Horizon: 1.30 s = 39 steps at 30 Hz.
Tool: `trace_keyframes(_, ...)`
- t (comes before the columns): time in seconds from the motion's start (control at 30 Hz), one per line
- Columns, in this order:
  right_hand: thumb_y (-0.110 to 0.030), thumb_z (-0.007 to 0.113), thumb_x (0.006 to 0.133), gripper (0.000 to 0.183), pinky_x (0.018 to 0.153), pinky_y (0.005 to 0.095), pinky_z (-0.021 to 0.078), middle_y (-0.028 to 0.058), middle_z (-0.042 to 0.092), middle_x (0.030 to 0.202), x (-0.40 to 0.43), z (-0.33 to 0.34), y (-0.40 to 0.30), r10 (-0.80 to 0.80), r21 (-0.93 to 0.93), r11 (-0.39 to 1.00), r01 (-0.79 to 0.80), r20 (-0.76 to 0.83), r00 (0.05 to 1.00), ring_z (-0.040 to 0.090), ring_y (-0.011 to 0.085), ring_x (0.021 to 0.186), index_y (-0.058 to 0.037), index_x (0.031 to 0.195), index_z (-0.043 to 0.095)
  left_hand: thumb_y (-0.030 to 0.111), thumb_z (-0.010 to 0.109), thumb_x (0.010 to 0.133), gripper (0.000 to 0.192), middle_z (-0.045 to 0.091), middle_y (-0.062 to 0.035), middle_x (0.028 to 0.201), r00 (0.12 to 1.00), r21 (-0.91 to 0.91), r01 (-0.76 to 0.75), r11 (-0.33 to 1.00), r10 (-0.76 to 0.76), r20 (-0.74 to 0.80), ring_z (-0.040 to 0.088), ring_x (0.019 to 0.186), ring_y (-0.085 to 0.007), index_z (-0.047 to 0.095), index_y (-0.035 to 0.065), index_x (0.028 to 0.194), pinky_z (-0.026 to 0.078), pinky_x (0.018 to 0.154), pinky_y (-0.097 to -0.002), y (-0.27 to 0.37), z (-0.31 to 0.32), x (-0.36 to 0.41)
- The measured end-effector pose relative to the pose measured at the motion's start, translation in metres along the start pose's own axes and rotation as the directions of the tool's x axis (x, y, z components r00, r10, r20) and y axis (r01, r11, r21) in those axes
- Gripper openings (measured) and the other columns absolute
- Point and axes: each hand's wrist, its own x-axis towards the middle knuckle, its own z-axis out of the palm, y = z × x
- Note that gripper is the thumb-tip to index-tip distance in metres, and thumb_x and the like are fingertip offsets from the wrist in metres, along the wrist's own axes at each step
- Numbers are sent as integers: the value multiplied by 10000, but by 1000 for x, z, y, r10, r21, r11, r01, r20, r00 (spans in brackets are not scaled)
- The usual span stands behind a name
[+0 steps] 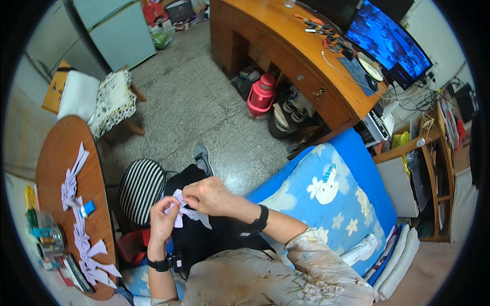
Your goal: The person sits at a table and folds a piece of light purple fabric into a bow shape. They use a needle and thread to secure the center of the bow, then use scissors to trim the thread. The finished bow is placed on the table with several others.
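Note:
Over my lap, a pale lilac fabric bow [195,215] is held between both hands. The thumb and fingers of my left hand [162,218] pinch its gathered middle from the left. From the right, my right hand [206,197] grips the same cloth close to the knot, its fingertips curled in. Loose tails of the fabric hang below and to the right. On the oval wooden table [53,153] to my left lie several similar lilac bows [84,241] in a row. A small blue-and-white box [87,209] rests among them.
A striped round stool [141,191] stands between the table and my leg. Bottles and jars [48,233] line the table's far left. To the right is a bed with a blue patterned cover [337,206]. Ahead are a wooden desk [283,49] and a pink thermos flask [261,95].

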Motion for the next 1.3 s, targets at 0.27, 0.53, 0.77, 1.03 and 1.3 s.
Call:
trace_keyframes(0.27, -138, 675, 846, 89, 600, 373, 495, 95, 647, 728, -7, -23, 46, 86, 277, 959, -68, -55, 995, 647, 259, 658, -53, 820, 664, 8, 703, 863, 86, 720, -44, 776, 990, 125, 35, 991, -52, 133, 622, 638, -68, 762, -9, 924, 463, 567, -208, 14, 36, 41)
trace_keyframes(0.53, -169, 582, 960, 205, 799, 396, 559, 81, 621, 1023, -83, -191, 308, 871, 961, 243, 132, -276, 406, 643, 273, 1008, -60, 1132, 553, -5, 632, 925, 122, 732, -111, 850, 990, -79, 131, 988, -127, 56, 658, 637, -130, 747, -44, 938, 502, 581, -228, 13, 43, 87)
trace_keyframes(0.77, -59, 482, 906, 187, 1110, 494, 375, 141, 604, 1170, -149, -291, 414, 922, 726, 383, 572, -336, -190, 529, 319, 1216, -12, 1058, 580, 1, 644, 923, 112, 742, -94, 878, 994, -139, 108, 984, -104, 40, 667, 767, -115, 748, -31, 946, 517, 716, -239, 12, 48, 129)
trace_keyframes(1.03, 69, 408, 840, 159, 1082, 492, 466, 178, 613, 1138, -138, -282, 416, 910, 564, 382, 732, -369, -190, 558, 348, 1195, 36, 833, 564, -11, 652, 919, 104, 745, -94, 905, 986, -139, 140, 980, -126, 105, 665, 797, -114, 750, -28, 949, 506, 750, -240, 32, 59, 191)
trace_keyframes(1.3, 112, 470, 831, 213, 1071, 511, 482, 177, 625, 1118, -135, -206, 385, 887, 525, 374, 764, -443, -130, 605, 347, 1122, 45, 1007, 570, -19, 634, 924, 119, 736, -73, 894, 977, -145, 138, 980, -112, 179, 639, 783, -97, 749, -19, 950, 489, 737, -235, 51, 97, 254)
